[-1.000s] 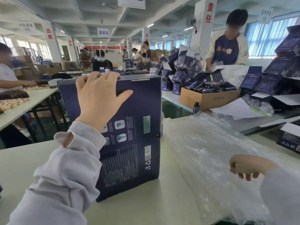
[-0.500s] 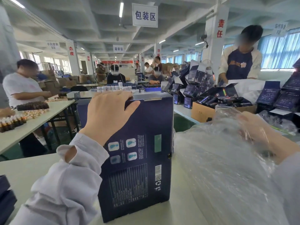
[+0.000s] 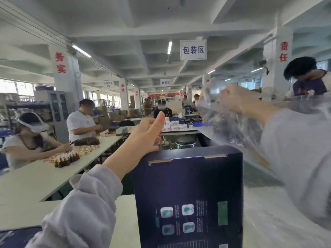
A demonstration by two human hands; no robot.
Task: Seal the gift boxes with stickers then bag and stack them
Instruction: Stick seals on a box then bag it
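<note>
Bagging stage, by the look of it. Dark blue gift box [image 3: 188,194] standing upright on the pale table [image 3: 123,221], long axis vertical, printed back panel toward the camera, tucked top flap uppermost. Left hand [image 3: 143,136] resting at the box's upper left corner, heel and lower fingers touching the top edge, index finger stretched upward and free; not wrapped around anything, more steadying than clamping.

Right hand [image 3: 238,99] raised above and to the right of the box, fist closed on a clear plastic bag [image 3: 232,126]. Bag hanging bunched and motion-blurred from that fist down toward the box's top right corner; whether the mouth is open cannot be told. More clear plastic lying on the table to the right [image 3: 268,221].

Key relation: bag mouth above and right of the box top, box axis pointing straight up into it. Likely need: bag drawn leftward and down over the top edge, or box lifted into the bag. Right hand nearer the bag, left nearer the box, so only 1 hand on each. Left hand sitting exactly where the bag must pass, hence probably to be shifted lower on the side wall. Open room above the box; a second blue box [image 3: 12,237] at the lower left, well apart. Risk: film snagging on the 2 top corners, tall box tipping.
</note>
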